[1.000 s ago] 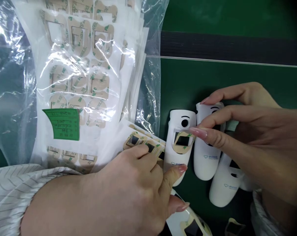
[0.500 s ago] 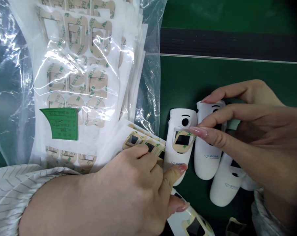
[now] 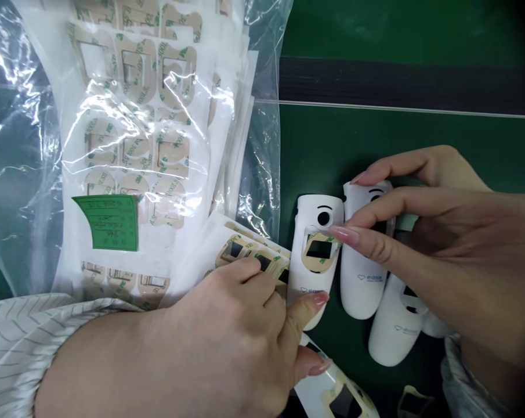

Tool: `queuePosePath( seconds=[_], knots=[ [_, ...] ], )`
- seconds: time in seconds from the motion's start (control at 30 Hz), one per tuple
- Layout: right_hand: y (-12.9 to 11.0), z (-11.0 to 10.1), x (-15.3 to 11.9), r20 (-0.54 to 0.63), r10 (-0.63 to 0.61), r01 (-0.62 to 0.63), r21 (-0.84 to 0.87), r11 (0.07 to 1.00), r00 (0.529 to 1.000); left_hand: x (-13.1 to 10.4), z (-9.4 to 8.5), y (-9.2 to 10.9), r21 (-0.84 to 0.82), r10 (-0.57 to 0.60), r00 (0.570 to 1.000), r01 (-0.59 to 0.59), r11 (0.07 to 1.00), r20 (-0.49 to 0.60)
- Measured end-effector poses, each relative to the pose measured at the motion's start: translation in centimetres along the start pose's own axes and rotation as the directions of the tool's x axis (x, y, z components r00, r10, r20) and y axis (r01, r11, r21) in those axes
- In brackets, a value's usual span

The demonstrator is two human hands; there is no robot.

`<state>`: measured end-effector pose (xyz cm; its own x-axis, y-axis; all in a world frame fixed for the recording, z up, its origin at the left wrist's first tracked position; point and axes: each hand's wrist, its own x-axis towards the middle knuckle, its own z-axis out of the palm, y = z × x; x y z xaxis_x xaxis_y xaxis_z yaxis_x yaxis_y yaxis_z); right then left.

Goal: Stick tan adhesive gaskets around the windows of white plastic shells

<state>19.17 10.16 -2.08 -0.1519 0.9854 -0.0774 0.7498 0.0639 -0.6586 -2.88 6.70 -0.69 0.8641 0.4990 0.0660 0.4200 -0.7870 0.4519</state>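
A white device shell with a black round dot and a dark window lies at the centre. Over its window sits a tan adhesive piece, pinched at its upper right edge between thumb and index finger of my right hand. My left hand rests at the shell's lower end, thumb on it and fingers closed over the sticker sheet. Another white shell stands close on the right, partly behind my right fingers. A third shell lies lower right, partly covered by my right hand.
A clear plastic bag with stacked sticker sheets and a green label fills the left side. A curled sheet lies at the bottom, with a loose tan piece to its right. A dark strip crosses behind.
The adhesive piece now lies straighter and slightly lower left over the shell's window, and my right hand has shifted slightly left with it. My left hand keeps nearly the same place.
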Motion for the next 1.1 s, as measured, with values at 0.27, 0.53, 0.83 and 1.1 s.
queuePosePath(
  seconds=[0.27,0.53,0.83,1.1],
  knots=[
    [-0.2,-0.3,0.2,0.021,-0.064,0.065,-0.059,0.996,0.998,-0.2,0.2,0.0,0.037,0.009,1.000,-0.009,0.999,0.015],
    [-0.6,-0.4,0.2,0.017,-0.038,0.038,-0.052,0.998,0.999,0.4,-0.1,0.0,0.008,-0.047,0.998,0.047,0.999,-0.031],
    [-1.1,-0.5,0.8,0.040,0.033,-0.033,-0.002,0.999,0.999,0.3,-0.4,0.0,0.102,0.005,1.000,-0.005,0.995,0.000],
    [-1.3,-0.4,0.8,0.025,0.033,-0.034,0.008,0.999,0.999,0.2,-0.1,-0.1,0.122,0.015,1.000,-0.014,0.992,-0.005]
  ],
)
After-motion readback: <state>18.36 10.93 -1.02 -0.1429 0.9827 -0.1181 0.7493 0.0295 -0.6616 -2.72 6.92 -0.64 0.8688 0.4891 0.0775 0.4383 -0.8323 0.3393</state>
